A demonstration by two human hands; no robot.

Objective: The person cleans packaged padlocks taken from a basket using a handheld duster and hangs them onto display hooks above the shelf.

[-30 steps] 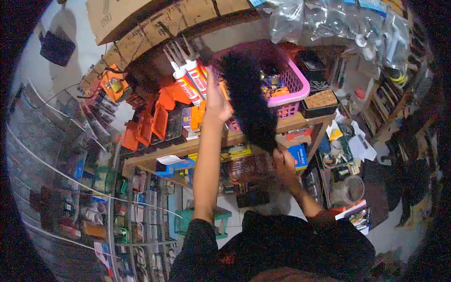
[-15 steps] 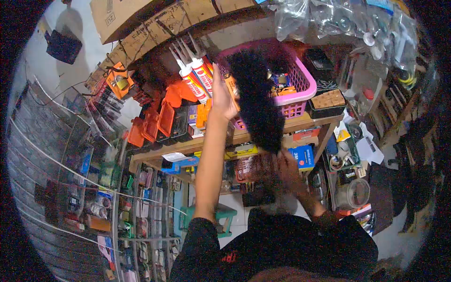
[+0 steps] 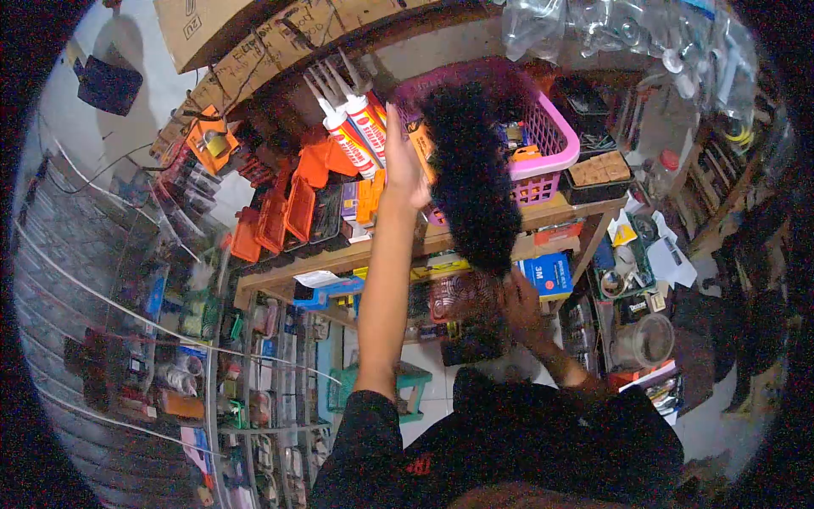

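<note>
My left hand (image 3: 407,174) reaches up to the shelf and is closed on a small orange box (image 3: 421,151), partly hidden by fingers and bristles. White-and-red sealant tubes (image 3: 354,140) with long nozzles stand just left of that hand. In my right hand (image 3: 521,305), lower down and dim, is the handle end of a fluffy black duster (image 3: 475,178). Its dark head points upward, beside the orange box and in front of the pink basket (image 3: 551,127), covering much of the basket's left side. Small orange and blue packs lie inside the basket.
The wooden shelf (image 3: 543,212) also bears open orange bins (image 3: 298,208) and a black tray with a brown block (image 3: 598,170). Below are a blue 3M box (image 3: 547,276) and a green stool (image 3: 411,386). Plastic bags (image 3: 627,34) hang above; a glass display case (image 3: 263,407) stands left.
The view has shifted slightly. The duster head has moved a little and appears sharper than before. Both hands keep their holds.
</note>
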